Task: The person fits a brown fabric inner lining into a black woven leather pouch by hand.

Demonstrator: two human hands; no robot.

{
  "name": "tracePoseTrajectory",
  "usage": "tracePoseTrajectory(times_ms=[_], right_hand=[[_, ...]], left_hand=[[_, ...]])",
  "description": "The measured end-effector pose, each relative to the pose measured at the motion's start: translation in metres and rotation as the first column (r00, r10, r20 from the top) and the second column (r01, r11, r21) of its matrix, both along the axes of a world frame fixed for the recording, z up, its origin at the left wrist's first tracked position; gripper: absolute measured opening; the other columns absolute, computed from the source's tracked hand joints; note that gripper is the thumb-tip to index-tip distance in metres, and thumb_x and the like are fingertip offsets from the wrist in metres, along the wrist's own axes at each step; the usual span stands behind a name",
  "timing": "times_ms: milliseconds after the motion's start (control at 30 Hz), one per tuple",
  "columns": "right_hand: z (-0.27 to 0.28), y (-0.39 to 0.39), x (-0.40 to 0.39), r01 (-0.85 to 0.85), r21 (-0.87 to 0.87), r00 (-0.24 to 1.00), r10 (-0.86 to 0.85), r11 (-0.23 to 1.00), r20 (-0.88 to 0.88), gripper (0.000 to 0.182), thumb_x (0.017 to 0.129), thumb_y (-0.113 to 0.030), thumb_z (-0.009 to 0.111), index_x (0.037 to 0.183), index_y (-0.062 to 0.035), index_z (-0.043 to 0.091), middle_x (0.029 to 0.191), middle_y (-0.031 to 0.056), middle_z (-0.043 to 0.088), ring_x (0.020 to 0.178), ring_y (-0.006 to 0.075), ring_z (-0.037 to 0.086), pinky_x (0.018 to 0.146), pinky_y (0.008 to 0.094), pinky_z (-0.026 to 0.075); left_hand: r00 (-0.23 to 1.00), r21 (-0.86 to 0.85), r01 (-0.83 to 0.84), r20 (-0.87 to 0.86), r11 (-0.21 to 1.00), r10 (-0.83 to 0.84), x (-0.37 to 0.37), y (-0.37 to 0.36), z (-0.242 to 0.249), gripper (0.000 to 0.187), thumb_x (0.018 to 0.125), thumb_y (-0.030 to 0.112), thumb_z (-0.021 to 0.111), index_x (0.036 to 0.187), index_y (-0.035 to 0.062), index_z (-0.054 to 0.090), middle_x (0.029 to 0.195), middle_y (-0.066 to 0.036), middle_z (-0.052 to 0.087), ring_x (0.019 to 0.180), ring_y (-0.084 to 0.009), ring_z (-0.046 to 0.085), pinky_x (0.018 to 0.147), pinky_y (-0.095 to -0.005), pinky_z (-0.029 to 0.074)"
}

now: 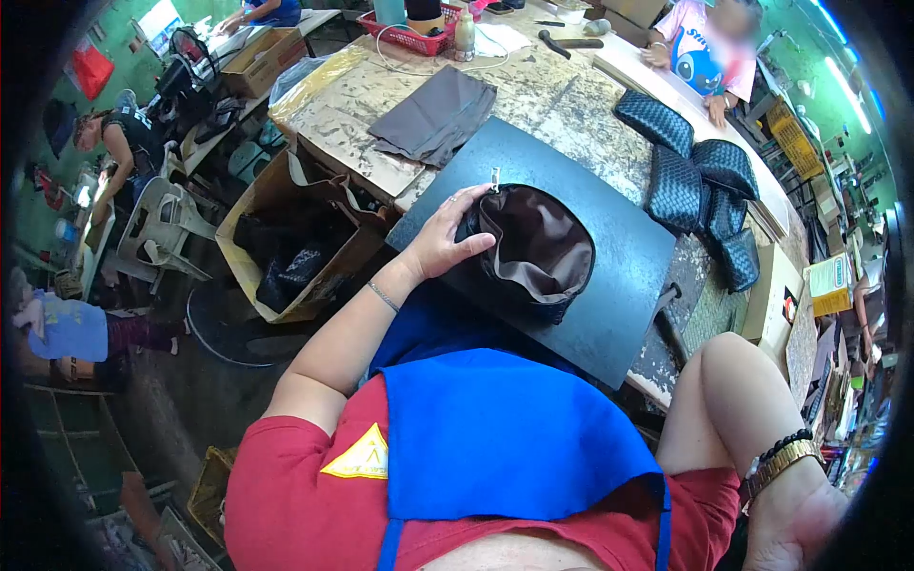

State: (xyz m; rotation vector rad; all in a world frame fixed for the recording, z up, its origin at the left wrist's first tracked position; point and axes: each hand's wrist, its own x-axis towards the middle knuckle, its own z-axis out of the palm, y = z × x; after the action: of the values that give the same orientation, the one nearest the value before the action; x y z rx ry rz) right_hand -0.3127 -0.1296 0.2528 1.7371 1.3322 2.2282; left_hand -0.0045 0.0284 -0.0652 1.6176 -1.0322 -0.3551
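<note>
A black pouch [538,249] with a brown fabric lining stands with its mouth open on a dark flat board [624,276]. My left hand [447,233] grips the left side of its rim, thumb toward the mouth and fingers along the outside. A small metal zipper pull [495,178] sticks up at the rim by my fingertips. My right hand [800,528] is raised close to the camera at the lower right, away from the pouch; its fingers are hidden at the frame edge.
Several woven black pouches [678,190] lie right of the board. Dark cloth sheets [438,109] and a hammer [554,44] lie farther back; another hammer [669,319] rests by the board's right edge. A carton [238,252] stands left. A person [700,57] sits across the table.
</note>
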Motion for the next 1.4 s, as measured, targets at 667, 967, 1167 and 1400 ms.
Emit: tracePoseTrajectory(times_ms=[667, 967, 1167, 1400], right_hand=[[0.038, -0.042, 0.003, -0.415, 0.444, 0.552, 0.608, 0.794, -0.571, 0.028, 0.092, -0.028, 0.048, 0.084, -0.0033, 0.059, 0.079, 0.0066, 0.057, 0.081, 0.0216, 0.057, 0.082, 0.0381, 0.045], [0.019, -0.041, 0.059, 0.034, 0.189, 0.31, 0.17, 0.981, -0.935, 0.028, 0.091, -0.03, 0.048, 0.086, -0.0036, 0.058, 0.082, 0.0069, 0.057, 0.083, 0.0219, 0.056, 0.083, 0.0387, 0.045], [0.009, -0.04, 0.08, 0.109, 0.125, 0.229, 0.097, 0.986, -0.968, 0.029, 0.091, -0.031, 0.049, 0.087, -0.0038, 0.058, 0.083, 0.007, 0.057, 0.084, 0.0221, 0.056, 0.084, 0.039, 0.044], [0.005, -0.038, 0.087, 0.139, 0.092, 0.187, 0.066, 0.986, -0.98, 0.029, 0.091, -0.032, 0.049, 0.089, -0.0041, 0.058, 0.085, 0.0073, 0.056, 0.085, 0.0223, 0.055, 0.085, 0.0395, 0.044]], left_hand=[[1.0, 0.007, 0.004, 0.013, 1.0, -0.004, 0.001, 0.002, -0.007, 0.09, 0.081, 0.055, 0.069, 0.146, 0.0008, 0.037, 0.145, -0.018, 0.044, 0.136, -0.0315, 0.04, 0.115, -0.0397, 0.028], [1.0, -0.001, 0.0, 0.006, 1.0, 0.0, 0.001, 0.001, -0.01, 0.091, 0.081, 0.056, 0.07, 0.147, 0.002, 0.037, 0.146, -0.021, 0.043, 0.138, -0.0349, 0.038, 0.116, -0.0411, 0.027], [0.996, -0.009, 0.039, -0.085, 0.999, -0.04, 0.004, 0.0, -0.013, 0.094, 0.08, 0.057, 0.071, 0.147, 0.0, 0.036, 0.146, -0.021, 0.042, 0.138, -0.0343, 0.038, 0.116, -0.0401, 0.027], [0.997, -0.052, -0.026, -0.079, 0.998, 0.022, 0.001, -0.009, 0.015, 0.095, 0.078, 0.056, 0.074, 0.149, 0.0064, 0.033, 0.134, -0.019, 0.053, 0.129, -0.031, 0.047, 0.114, -0.0423, 0.029]])
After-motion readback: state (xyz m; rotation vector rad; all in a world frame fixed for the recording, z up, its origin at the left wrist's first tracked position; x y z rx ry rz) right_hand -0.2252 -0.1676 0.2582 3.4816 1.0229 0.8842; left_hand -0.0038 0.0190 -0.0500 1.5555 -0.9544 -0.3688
